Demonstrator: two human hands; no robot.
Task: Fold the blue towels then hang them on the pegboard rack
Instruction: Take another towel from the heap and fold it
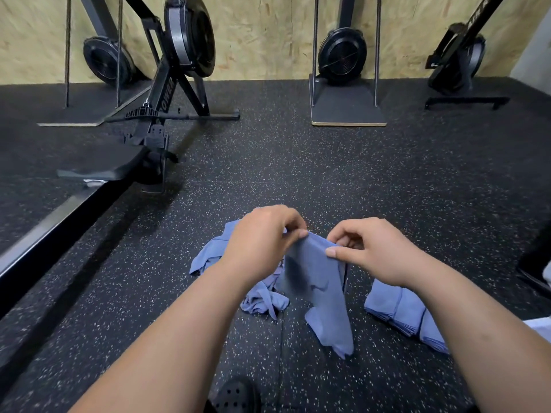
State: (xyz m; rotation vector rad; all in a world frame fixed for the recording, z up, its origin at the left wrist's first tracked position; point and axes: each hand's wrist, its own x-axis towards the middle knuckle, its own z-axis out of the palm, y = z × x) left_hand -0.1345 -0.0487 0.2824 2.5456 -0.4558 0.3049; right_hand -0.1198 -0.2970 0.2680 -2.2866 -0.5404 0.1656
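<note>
The left hand (pixel 262 236) and the right hand (pixel 378 251) each pinch the top edge of a blue towel (pixel 322 290) with thumb and fingers. The towel hangs down, and its bottom end touches the black floor (pixel 298 174). A messy heap of towels (pixel 207 257) lies just behind it, under the left hand. A neat stack of folded towels (pixel 396 308) sits on the floor by the right arm. A rowing machine (pixel 167 84) stands far off to the left.

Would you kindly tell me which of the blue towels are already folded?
The stack at the right, with neat layered edges. The pile at the left is crumpled, and one towel hangs pinched by the left hand and right hand.
</note>
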